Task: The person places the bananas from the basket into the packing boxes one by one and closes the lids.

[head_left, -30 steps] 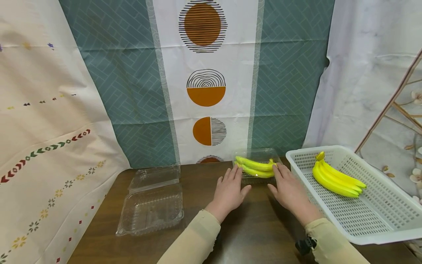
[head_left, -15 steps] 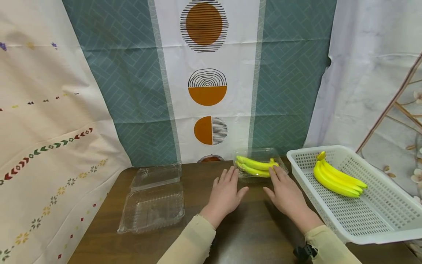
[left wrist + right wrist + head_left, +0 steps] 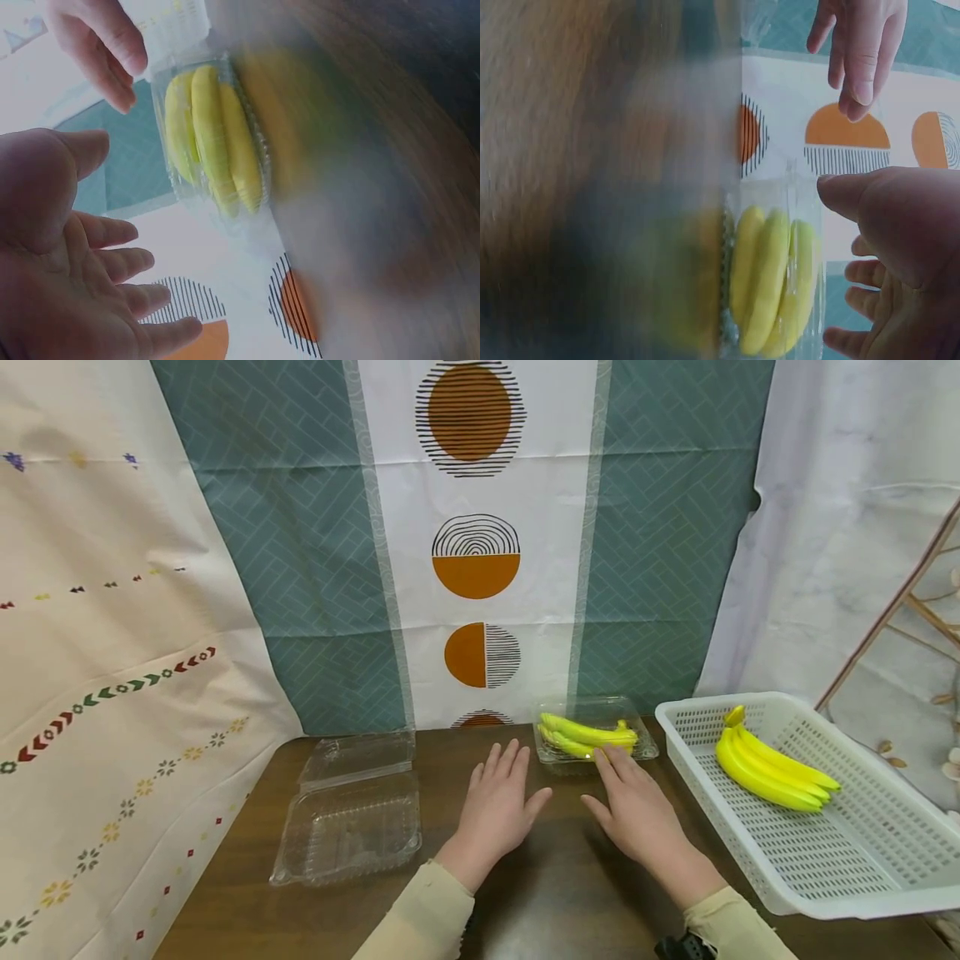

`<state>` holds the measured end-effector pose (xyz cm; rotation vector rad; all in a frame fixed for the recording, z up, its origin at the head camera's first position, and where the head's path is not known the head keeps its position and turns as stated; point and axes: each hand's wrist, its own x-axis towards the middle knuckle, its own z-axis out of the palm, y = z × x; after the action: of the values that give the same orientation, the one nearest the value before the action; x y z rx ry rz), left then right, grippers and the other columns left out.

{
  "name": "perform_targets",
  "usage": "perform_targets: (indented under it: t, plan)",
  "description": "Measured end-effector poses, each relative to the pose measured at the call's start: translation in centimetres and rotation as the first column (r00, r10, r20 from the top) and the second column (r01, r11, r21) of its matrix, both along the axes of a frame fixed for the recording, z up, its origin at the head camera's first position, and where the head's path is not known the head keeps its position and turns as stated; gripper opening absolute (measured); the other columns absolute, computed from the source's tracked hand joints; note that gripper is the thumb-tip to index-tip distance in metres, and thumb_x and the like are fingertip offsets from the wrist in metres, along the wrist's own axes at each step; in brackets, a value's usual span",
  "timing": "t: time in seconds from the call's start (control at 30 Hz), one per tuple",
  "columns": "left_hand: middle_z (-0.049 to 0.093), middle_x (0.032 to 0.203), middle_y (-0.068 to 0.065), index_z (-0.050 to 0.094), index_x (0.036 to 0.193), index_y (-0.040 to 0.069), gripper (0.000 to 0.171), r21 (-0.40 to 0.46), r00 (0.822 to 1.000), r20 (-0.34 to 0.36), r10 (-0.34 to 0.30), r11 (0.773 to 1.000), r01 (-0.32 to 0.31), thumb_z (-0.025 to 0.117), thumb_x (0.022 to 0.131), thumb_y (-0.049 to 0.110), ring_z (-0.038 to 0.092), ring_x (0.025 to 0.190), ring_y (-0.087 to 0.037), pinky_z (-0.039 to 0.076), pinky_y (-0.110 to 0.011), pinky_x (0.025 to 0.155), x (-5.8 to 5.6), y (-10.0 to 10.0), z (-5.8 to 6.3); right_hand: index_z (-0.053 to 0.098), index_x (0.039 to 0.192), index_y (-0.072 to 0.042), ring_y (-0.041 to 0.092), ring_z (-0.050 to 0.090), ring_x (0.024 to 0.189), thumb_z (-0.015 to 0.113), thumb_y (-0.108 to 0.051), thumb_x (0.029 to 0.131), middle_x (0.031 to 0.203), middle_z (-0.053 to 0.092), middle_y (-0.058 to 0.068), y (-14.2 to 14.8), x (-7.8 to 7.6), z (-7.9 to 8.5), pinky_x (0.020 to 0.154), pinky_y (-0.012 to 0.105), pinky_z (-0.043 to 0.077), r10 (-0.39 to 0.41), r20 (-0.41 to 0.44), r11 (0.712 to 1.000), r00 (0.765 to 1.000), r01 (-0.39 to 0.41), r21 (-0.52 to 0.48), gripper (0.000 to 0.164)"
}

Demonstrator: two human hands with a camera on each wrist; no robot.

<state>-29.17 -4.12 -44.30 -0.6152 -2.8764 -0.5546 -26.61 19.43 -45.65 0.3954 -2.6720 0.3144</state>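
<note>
A bunch of yellow bananas (image 3: pixel 588 732) lies inside a clear plastic clamshell box (image 3: pixel 651 750) at the back of the table. The lid stands over the fruit, as the left wrist view shows of the same box (image 3: pixel 259 142). My left hand (image 3: pixel 491 806) is held in front and to the left of this box, fingers straight and spread, holding nothing. My right hand (image 3: pixel 637 810) is also flat with straight fingers; its fingertips overlap the box's front edge in the head view. In the right wrist view a gap shows between that hand (image 3: pixel 907 262) and the box.
An open clear clamshell (image 3: pixel 348 839) sits at the left of the brown table (image 3: pixel 555 902), its lid folded back. At the right stands a white perforated basket (image 3: pixel 780 885) with another banana bunch (image 3: pixel 768 768) in it. A patterned cloth (image 3: pixel 487 610) hangs behind.
Both hands have drawn back from the bananas' box toward the body, the left one fully off it. The box stays in place.
</note>
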Motion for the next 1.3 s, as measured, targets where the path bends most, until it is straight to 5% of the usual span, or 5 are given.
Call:
perform_targets:
  t: [0.7, 1.3]
  plan:
    - [0.035, 0.176, -0.019, 0.046, 0.167, 0.002, 0.076, 0.088, 0.999, -0.01, 0.032, 0.996, -0.031, 0.069, 0.11, 0.047, 0.024, 0.165, -0.045, 0.028, -0.067, 0.128, 2.8, -4.4, 0.6, 0.054, 0.158, 0.007, 0.046, 0.047, 0.154, 0.085, -0.034, 0.1, 0.162, 0.054, 0.026, -4.6, 0.8, 1.0, 0.122, 0.062, 0.041, 0.147, -0.017, 0.989, 0.989, -0.148, -0.016, 0.078]
    - [0.037, 0.175, -0.022, 0.047, 0.165, -0.001, 0.073, 0.17, 0.991, 0.012, 0.133, 0.976, -0.133, 0.072, 0.11, 0.04, 0.024, 0.165, -0.046, 0.026, -0.071, 0.127, 4.8, -9.8, 0.4, 0.05, 0.163, 0.002, 0.043, 0.039, 0.159, 0.081, -0.038, 0.103, 0.167, 0.049, 0.021, -8.7, 1.3, 0.9, 0.124, 0.063, 0.038, 0.255, 0.087, 0.965, 0.963, -0.248, -0.085, 0.078]
